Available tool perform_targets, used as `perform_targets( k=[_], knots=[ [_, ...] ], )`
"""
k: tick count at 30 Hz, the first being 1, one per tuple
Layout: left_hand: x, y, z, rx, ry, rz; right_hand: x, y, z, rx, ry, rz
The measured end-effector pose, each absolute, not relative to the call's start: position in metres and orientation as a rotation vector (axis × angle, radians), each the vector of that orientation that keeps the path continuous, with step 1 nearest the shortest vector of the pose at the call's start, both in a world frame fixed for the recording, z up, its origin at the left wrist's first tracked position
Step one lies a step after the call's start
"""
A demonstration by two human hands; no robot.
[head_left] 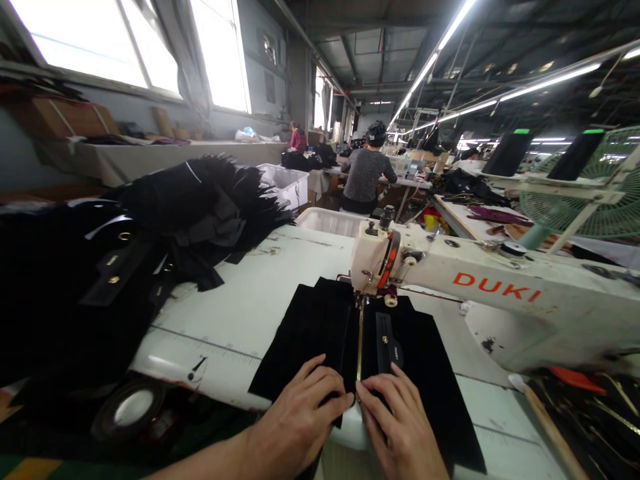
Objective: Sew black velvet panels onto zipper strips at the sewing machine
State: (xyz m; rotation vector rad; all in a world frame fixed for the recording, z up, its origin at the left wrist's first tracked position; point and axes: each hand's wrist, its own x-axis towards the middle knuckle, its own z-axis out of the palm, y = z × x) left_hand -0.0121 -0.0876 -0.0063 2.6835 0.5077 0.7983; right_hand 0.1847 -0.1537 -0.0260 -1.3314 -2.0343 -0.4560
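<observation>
Two black fabric panels lie under the sewing machine's head, the left panel and the right panel. A gold-toothed zipper runs straight between them to the needle area. My left hand, fingers bent, grips the left panel's edge beside the zipper. At the zipper's near end, my right hand pinches it between thumb and index finger, its other fingers resting on the right panel. A black patch with a gold stud sits on that panel. Fabric under both palms is hidden.
Black pieces are heaped on the left of the white machine table. Right of the machine stand two black thread cones and a green fan. A tray with zippers is at lower right. A person sits ahead.
</observation>
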Motion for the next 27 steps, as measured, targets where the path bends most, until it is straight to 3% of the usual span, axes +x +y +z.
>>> perform_targets(
  k=[14, 21, 27],
  knots=[
    [-0.018, -0.083, 0.004, 2.78, 0.363, 0.542, 0.195, -0.154, -0.035, -1.391, -2.063, -0.202],
    [-0.02, -0.069, 0.01, 2.776, 0.222, 0.424, 0.204, -0.141, -0.034, -1.276, -2.235, -0.446],
    [-0.023, -0.059, 0.039, 2.706, 0.152, 0.209, 0.205, -0.136, -0.049, -1.255, -2.2, -0.455]
  ],
)
